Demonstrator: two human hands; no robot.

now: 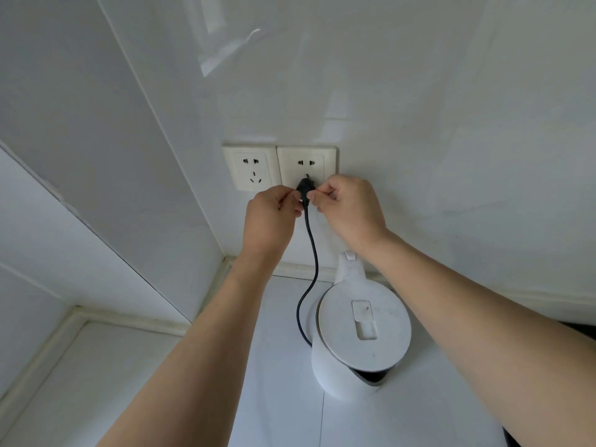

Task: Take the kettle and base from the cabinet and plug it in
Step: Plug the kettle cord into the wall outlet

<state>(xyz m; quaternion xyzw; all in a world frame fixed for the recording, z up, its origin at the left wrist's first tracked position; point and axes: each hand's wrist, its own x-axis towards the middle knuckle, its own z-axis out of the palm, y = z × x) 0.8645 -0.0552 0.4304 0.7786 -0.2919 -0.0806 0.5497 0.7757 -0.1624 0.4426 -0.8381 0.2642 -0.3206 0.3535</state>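
Note:
A white kettle (362, 333) stands on the white counter (283, 366), lid closed, handle toward the wall; its base is hidden beneath it. A black cord (311, 253) runs from behind the kettle up to a black plug (304, 187) held against the lower holes of the right wall socket (306, 166). My left hand (271, 217) pinches the plug from the left, and my right hand (348, 208) pinches it from the right. Whether the prongs are fully in, I cannot tell.
A second, unused socket (251, 167) sits just left of the first. White walls meet in a corner at the left (222, 256). A dark edge (577, 325) shows at the far right of the counter.

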